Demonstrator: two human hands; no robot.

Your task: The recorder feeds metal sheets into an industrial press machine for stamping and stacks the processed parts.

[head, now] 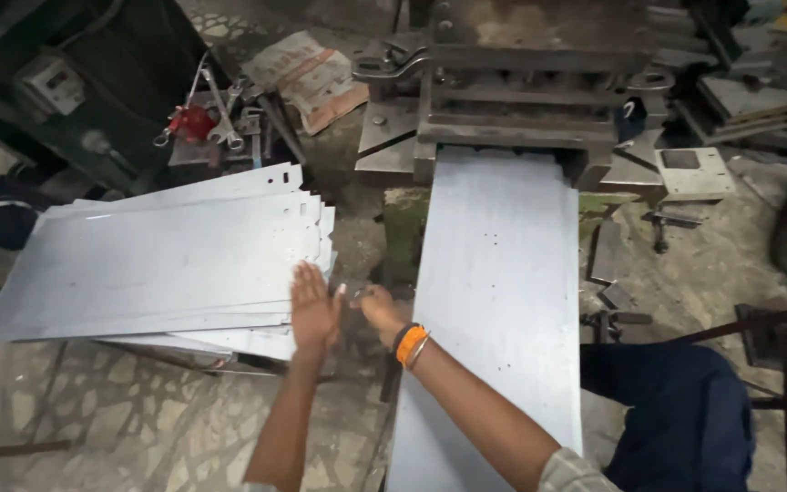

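A long, flat, grey sheet of metal (498, 301) is seen lying lengthwise away from the person, its far end pushed under the dark, heavy press machine (521, 82) and its near end reaching the bottom edge of the view. Its surface is dull and lightly scratched, with a few small punched holes near the right edge. To the left, a fanned stack of similar grey metal sheets (166, 260) is laid with its long axis running left to right, notches cut along the far edge. A crumpled sack, whitish with orange-brown print (311, 77), is seen on the floor behind the stack, left of the press. A red tool and spanners (207, 123) are hung beside it. The left hand (313, 308) is held open, fingers straight and together, over the right end of the stack. The right hand (377, 305), with an orange and black wristband (409, 344), is placed at the left edge of the long sheet; whether its fingers are closed on it cannot be told.
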